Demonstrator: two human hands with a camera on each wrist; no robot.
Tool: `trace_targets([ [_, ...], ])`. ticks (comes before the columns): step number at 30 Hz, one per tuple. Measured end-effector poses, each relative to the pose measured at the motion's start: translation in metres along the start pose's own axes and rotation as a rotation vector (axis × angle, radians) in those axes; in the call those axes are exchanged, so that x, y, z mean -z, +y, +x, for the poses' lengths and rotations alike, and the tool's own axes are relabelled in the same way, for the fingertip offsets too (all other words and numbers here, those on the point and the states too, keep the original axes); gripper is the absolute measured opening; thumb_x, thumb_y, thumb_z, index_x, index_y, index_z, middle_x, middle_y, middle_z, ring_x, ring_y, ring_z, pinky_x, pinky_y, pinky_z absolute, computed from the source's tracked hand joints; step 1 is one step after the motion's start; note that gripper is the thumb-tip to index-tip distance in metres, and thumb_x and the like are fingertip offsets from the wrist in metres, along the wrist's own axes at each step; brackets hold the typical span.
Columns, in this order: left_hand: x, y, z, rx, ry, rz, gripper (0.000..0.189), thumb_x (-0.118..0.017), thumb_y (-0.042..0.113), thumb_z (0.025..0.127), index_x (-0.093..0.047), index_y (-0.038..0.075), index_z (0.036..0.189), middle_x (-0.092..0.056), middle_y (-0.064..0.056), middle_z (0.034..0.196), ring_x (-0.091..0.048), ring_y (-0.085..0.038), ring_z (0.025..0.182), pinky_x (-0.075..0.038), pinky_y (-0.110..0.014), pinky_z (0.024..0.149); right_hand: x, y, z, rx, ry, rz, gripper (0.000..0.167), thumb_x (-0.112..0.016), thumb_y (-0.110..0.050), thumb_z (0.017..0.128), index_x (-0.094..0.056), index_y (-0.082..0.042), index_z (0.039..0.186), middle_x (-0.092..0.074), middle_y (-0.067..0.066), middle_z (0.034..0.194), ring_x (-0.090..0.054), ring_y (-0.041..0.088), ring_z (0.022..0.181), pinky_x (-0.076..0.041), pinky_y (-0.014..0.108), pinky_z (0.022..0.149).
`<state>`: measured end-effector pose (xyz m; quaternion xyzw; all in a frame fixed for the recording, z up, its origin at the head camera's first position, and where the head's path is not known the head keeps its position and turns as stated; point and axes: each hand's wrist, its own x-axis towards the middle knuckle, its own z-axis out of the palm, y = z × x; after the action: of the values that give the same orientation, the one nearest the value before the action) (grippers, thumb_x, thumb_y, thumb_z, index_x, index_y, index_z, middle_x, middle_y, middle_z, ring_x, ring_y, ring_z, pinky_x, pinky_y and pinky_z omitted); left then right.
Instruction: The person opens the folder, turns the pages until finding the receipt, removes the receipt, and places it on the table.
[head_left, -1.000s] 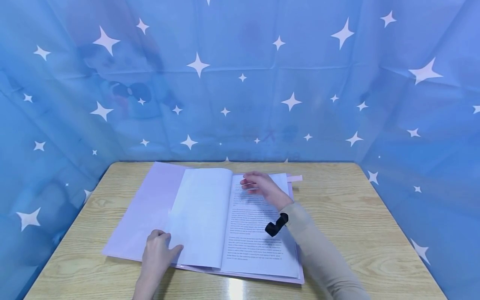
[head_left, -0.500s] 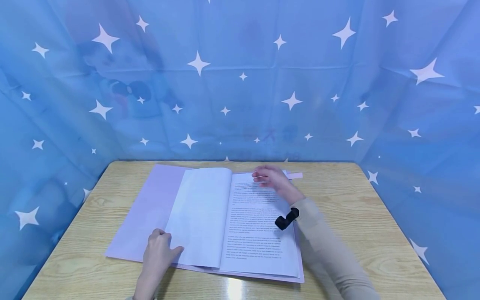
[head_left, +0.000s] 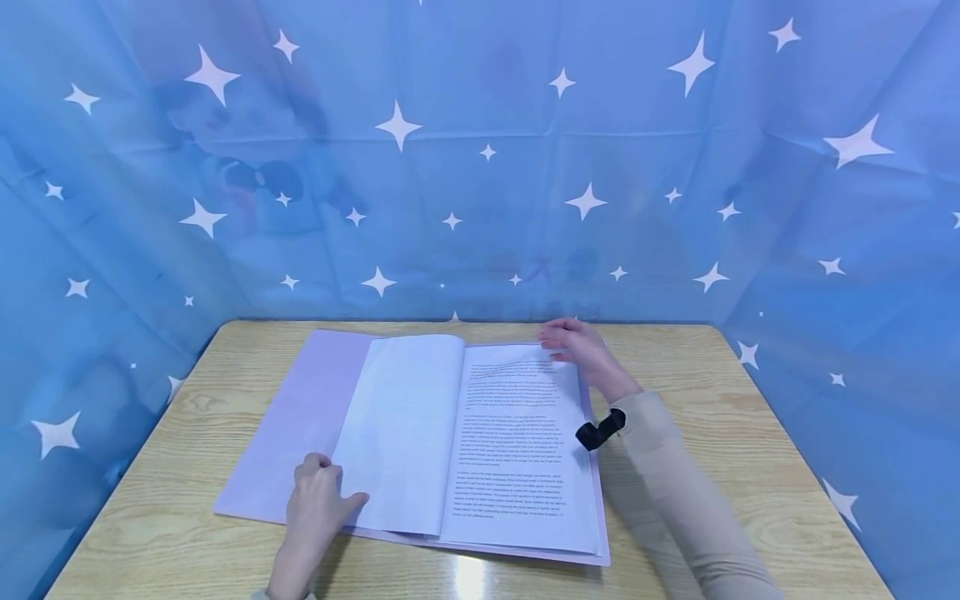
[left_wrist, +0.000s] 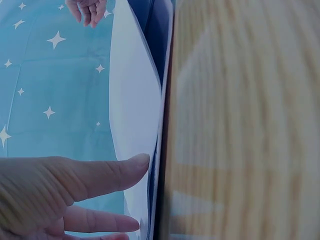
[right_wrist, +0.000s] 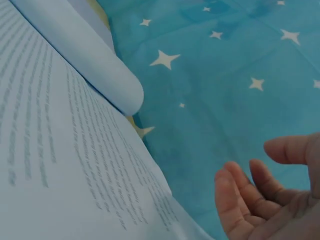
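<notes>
I see a lilac folder [head_left: 296, 425] lying open flat on the wooden table [head_left: 712, 450], w/ plastic sleeves inside; the right-hand sleeve holds a printed text page [head_left: 517, 450], the left one a blank sheet [head_left: 401, 433]. My left hand [head_left: 318, 504] rests on the near edge of the blank sheet, fingers relaxed, thumb spread. Right hand [head_left: 581, 350] sits at the printed page's far right corner, fingers loosely curved, gripping nothing.
</notes>
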<state>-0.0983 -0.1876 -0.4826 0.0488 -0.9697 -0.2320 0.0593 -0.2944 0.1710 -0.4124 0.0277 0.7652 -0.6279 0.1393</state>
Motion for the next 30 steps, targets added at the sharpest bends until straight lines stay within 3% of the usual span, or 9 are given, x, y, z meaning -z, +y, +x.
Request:
trace_targets([
  [7,0.000,-0.001,0.002,0.008,-0.040,-0.018,0.053,-0.085,0.016,0.062,-0.062,-0.016,0.098,-0.053,-0.034,0.103,-0.053,-0.049,0.096,-0.054,-0.053,0.070,0.015,-0.004,-0.002,0.041,0.040,-0.059,0.041,-0.055,-0.016,0.094,-0.047,0.006,0.127,-0.049,0.025,0.129,-0.050,0.036,0.117,-0.047,0.041,0.095],
  [14,-0.003,-0.004,0.003,-0.030,-0.041,-0.089,0.052,-0.083,0.009,0.063,-0.061,-0.016,0.103,-0.055,-0.031,0.103,-0.055,-0.047,0.097,-0.050,-0.054,0.082,0.026,0.000,-0.001,0.084,0.076,-0.158,0.041,-0.052,-0.016,0.095,-0.047,0.007,0.128,-0.049,0.025,0.128,-0.050,0.036,0.115,-0.045,0.046,0.095],
  [20,-0.005,-0.006,0.003,-0.036,-0.031,-0.097,0.052,-0.083,0.009,0.063,-0.061,-0.016,0.103,-0.055,-0.030,0.102,-0.055,-0.046,0.096,-0.050,-0.054,0.083,0.030,0.007,0.002,0.159,0.117,-0.308,0.033,-0.048,-0.012,0.096,-0.052,0.008,0.122,-0.053,0.026,0.124,-0.050,0.034,0.111,-0.046,0.040,0.088],
  [24,-0.005,-0.006,0.003,-0.035,-0.035,-0.095,0.052,-0.083,0.009,0.063,-0.061,-0.016,0.103,-0.055,-0.029,0.102,-0.055,-0.046,0.096,-0.050,-0.054,0.083,0.032,0.012,0.005,0.184,0.117,-0.393,0.031,-0.042,-0.009,0.096,-0.054,0.006,0.120,-0.055,0.026,0.122,-0.050,0.036,0.115,-0.044,0.042,0.094],
  [30,-0.004,-0.005,0.003,-0.023,-0.044,-0.091,0.053,-0.083,0.010,0.064,-0.060,-0.016,0.104,-0.054,-0.029,0.102,-0.054,-0.046,0.097,-0.049,-0.054,0.084,0.032,0.016,0.008,0.199,0.102,-0.438,0.033,-0.040,-0.007,0.096,-0.052,0.007,0.122,-0.056,0.027,0.120,-0.050,0.037,0.116,-0.041,0.045,0.098],
])
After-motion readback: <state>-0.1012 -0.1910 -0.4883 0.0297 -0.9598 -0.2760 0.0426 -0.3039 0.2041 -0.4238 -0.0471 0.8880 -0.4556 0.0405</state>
